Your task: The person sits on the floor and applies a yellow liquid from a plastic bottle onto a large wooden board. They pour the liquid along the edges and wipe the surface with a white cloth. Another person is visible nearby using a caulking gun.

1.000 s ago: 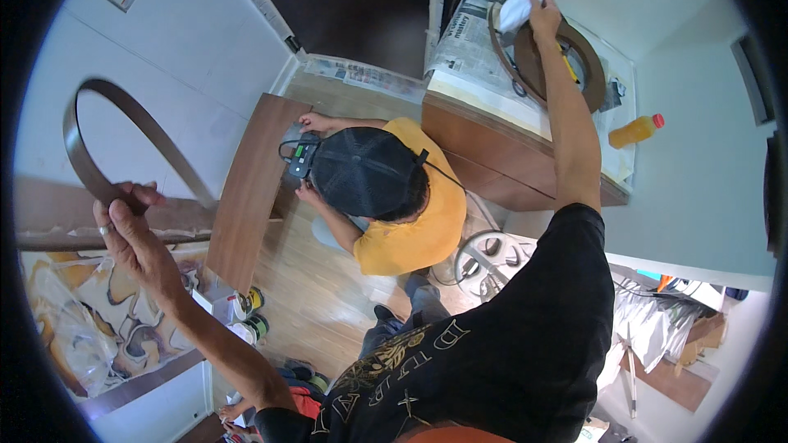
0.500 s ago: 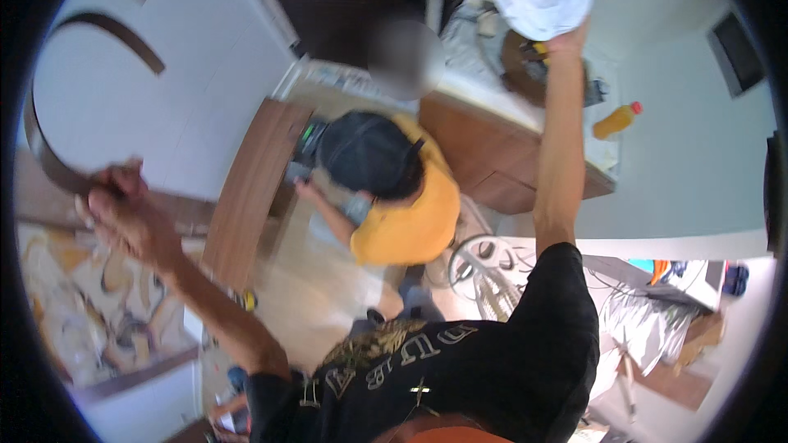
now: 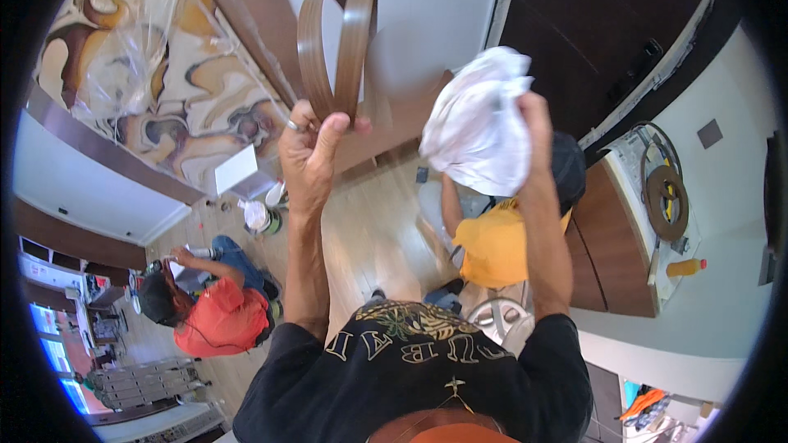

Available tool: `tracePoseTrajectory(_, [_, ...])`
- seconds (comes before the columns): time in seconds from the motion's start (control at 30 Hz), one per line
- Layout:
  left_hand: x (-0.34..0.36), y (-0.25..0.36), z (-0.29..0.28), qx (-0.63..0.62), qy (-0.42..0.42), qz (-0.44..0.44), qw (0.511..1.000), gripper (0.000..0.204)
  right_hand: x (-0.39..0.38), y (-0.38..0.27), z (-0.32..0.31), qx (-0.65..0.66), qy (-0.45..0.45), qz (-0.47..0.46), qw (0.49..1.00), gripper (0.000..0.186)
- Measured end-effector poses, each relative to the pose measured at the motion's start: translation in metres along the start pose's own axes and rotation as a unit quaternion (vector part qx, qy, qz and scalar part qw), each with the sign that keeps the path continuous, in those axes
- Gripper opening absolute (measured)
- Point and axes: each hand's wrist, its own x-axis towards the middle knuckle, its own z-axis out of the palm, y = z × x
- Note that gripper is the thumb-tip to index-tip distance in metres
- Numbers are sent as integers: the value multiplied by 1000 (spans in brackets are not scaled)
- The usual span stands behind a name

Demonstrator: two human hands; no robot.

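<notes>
My left hand (image 3: 307, 166) is raised, thumb and fingers closed on a brown wood-grain edge-banding strip (image 3: 353, 49). The thin strip bends into a tall narrow loop above the fingers. To its right, my right hand (image 3: 537, 135) grips a crumpled white cloth (image 3: 476, 123) by its right side. The cloth hangs apart from the strip and covers part of what lies behind it. Most of the right fingers are hidden by the cloth.
A co-worker in a yellow shirt (image 3: 488, 250) crouches beyond my right arm; another in an orange-red shirt (image 3: 222, 324) sits low at left. On the right cabinet are a brown banding roll (image 3: 663, 205) and an orange bottle (image 3: 687, 267). A bucket (image 3: 261, 217) stands near a marble-patterned panel (image 3: 156, 66).
My view has swung left, bringing the second co-worker into sight. Both hands have come closer together in front of me. The strip has gone from a wide curve to a narrow upright loop.
</notes>
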Motion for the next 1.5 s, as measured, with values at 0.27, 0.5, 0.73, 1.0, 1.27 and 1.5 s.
tracePoseTrajectory(0.27, [-187,-44,-171,203,-3,-250,947,10,-72,266,77,-262,-223,210,915,31])
tracePoseTrajectory(0.5, [-243,-39,-223,23,80,-243,966,13,-125,262,119,-343,-192,134,910,30])
tracePoseTrajectory(0.73, [-142,-22,-213,-33,-37,-16,999,30,-161,84,121,-544,-4,-141,827,25])
tracePoseTrajectory(1.0, [-109,-26,-162,-43,-95,22,994,32,-231,-79,11,-689,295,-251,613,33])
tracePoseTrajectory(1.27, [-102,-38,-64,10,-65,-1,998,34,-227,-272,-196,-842,377,-167,349,35])
tracePoseTrajectory(1.5, [-100,-49,27,37,-24,-17,999,38,-179,-399,-350,-882,416,-73,209,34])
